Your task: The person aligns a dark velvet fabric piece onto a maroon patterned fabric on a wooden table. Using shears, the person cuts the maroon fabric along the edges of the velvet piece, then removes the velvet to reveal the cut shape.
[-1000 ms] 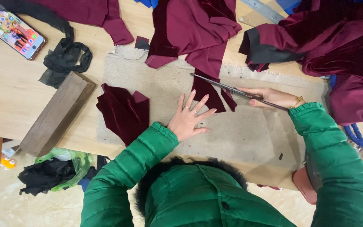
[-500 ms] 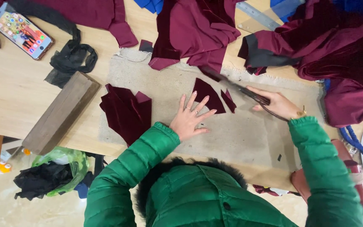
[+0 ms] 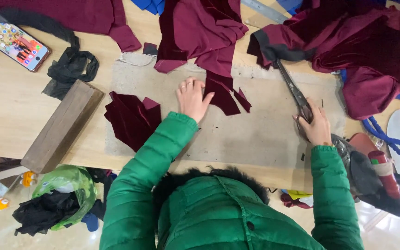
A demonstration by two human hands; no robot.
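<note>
**Hands, Scissors and Soft Red Cloth**

The left hand (image 3: pixel 191 98) lies flat, fingers a little spread, pressing down on the grey mat (image 3: pixel 265 134). Its thumb touches the edge of a dark red cloth piece (image 3: pixel 221 95). That piece lies just beside the fingers, toward the right hand, with two small red scraps (image 3: pixel 242 99) next to it.

The right hand (image 3: pixel 315 126) is curled around the handles of the big scissors (image 3: pixel 292 88). The fingers are wrapped tight on the handles. The blades look closed and point away from the body, up to a heap of red cloth (image 3: pixel 348 46). The scissors rest on the mat.

The red cloth looks soft, light and floppy, like velvet. It will bend and slide if you pull it. I think it is best to hold it flat with an open palm, near the edge to be cut, or to pinch it at a corner.

On the other side of the left hand sits a pile of cut red pieces (image 3: pixel 133 118). Past that lies a wooden block (image 3: pixel 61 127), black cloth (image 3: pixel 70 67) and a phone (image 3: pixel 15 42). All rest on a wooden table (image 3: pixel 5 111).
</note>
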